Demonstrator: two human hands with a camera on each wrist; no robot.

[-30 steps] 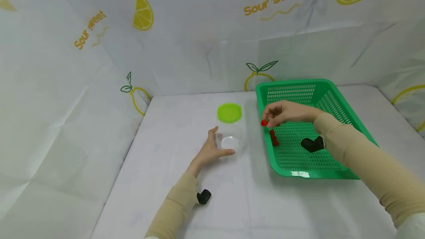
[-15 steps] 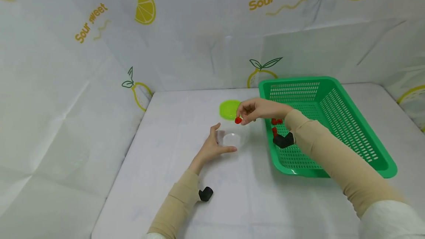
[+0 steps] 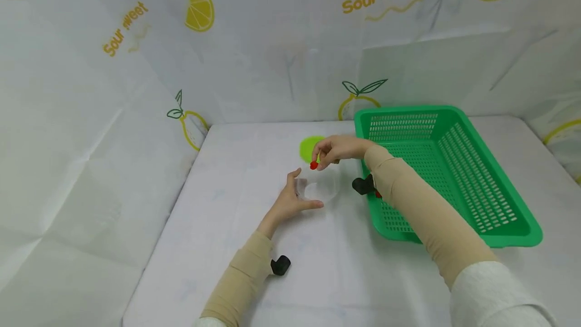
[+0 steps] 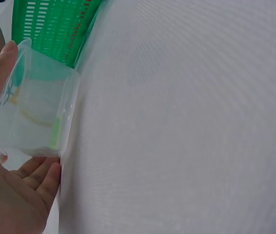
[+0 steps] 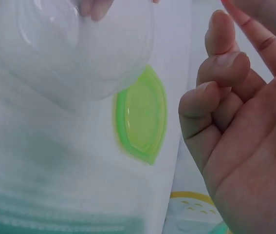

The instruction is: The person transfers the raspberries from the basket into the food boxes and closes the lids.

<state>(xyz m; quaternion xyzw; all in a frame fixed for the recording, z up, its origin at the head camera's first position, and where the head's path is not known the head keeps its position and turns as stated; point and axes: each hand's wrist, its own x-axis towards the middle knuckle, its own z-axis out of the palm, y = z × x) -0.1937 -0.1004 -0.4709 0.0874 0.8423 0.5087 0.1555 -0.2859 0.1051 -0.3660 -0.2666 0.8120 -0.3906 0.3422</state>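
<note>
- While the left hand [image 3: 290, 201] rests on the white table [image 3: 236, 175] with thumb and fingers cupped round the side of the clear round plastic tub [image 3: 320, 189], the right hand [image 3: 338, 149] hangs just above and slightly beyond that tub.
- Right hand: thumb and forefinger pinch a small red piece [image 3: 313, 165]; remaining fingers are loosely curled, as the right wrist view shows.
- Key relation: the red piece sits above the tub's far rim, a little toward the left-hand side of its mouth; the opening lies directly below and slightly nearer the person.
- The tub stands upright, mouth up, apparently empty; the left wrist view shows the palm against its wall [image 4: 35, 107].
- The right hand is the nearer to the opening; the left hand only steadies the tub from the side.
- A lime-green round lid [image 3: 309, 146] lies flat just beyond the right hand.
- The green perforated plastic basket [image 3: 454, 165] lies to the right of both hands, with more red pieces [image 3: 378, 194] showing by the right forearm.
</note>
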